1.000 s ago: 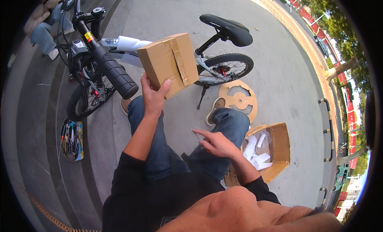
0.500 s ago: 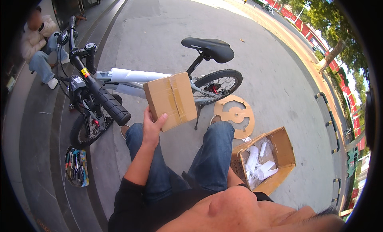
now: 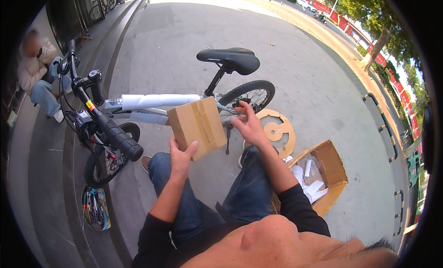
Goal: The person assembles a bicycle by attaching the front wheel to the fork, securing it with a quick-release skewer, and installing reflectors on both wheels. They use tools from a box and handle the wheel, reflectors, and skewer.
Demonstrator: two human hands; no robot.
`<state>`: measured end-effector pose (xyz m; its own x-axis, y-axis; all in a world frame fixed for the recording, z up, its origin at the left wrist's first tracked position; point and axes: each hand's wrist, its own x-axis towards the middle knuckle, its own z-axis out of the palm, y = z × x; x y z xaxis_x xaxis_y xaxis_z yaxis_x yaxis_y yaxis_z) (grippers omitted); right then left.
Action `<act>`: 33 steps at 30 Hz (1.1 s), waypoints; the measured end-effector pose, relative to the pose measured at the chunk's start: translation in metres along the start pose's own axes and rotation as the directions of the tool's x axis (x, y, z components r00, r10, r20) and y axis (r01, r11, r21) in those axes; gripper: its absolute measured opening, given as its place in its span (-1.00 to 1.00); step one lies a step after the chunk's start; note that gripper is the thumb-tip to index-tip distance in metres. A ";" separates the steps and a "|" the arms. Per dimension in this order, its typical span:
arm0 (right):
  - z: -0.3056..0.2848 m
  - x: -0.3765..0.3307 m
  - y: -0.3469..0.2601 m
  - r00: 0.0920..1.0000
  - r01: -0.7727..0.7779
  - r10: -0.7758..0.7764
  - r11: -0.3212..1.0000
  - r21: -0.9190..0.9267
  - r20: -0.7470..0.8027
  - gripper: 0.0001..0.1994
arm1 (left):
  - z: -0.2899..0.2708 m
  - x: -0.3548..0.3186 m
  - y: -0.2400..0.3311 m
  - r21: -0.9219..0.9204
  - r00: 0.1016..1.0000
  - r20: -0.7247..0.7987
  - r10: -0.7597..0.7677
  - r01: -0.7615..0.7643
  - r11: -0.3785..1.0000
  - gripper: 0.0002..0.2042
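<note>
Visible markings: white lettering (image 3: 213,60) along the flank of the black saddle (image 3: 235,59); a yellow-and-red label (image 3: 90,105) on the handlebar (image 3: 81,92), its print too small to read; a pale marking (image 3: 82,114) on the dark handlebar unit (image 3: 85,123), likewise illegible.

We hold a small, squarish box (image 3: 203,128) of plain brown cardboard, its flaps closed. A strip of shiny tan tape runs along the seam on its broad face. We have it raised off the ground, gripped at its near left corner, taped face up and slightly tilted, a narrower side showing leftward.
</note>
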<state>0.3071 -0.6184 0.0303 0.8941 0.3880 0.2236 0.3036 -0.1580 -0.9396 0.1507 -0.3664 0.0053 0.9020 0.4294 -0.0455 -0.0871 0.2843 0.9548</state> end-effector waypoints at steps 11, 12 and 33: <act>0.115 0.002 -0.013 0.991 0.128 -0.114 0.968 -0.217 0.077 -0.08 | 0.001 -0.005 0.000 0.334 0.966 -0.143 0.217 -0.160 0.929 -0.12; 0.119 0.001 -0.008 0.994 0.103 -0.091 0.970 -0.222 0.066 -0.10 | 0.002 -0.007 0.001 0.391 0.967 -0.134 0.218 -0.151 0.908 -0.12; 0.008 0.019 0.011 0.961 -0.196 0.077 0.868 0.456 0.265 -0.51 | -0.029 -0.007 0.012 -0.116 0.984 0.176 0.018 0.003 0.993 -0.18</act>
<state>0.3252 -0.6053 0.0218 0.7957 0.6012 0.0735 -0.0616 0.2011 -0.9776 0.1311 -0.3414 0.0090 0.9607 0.2766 0.0241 -0.1331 0.3825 0.9143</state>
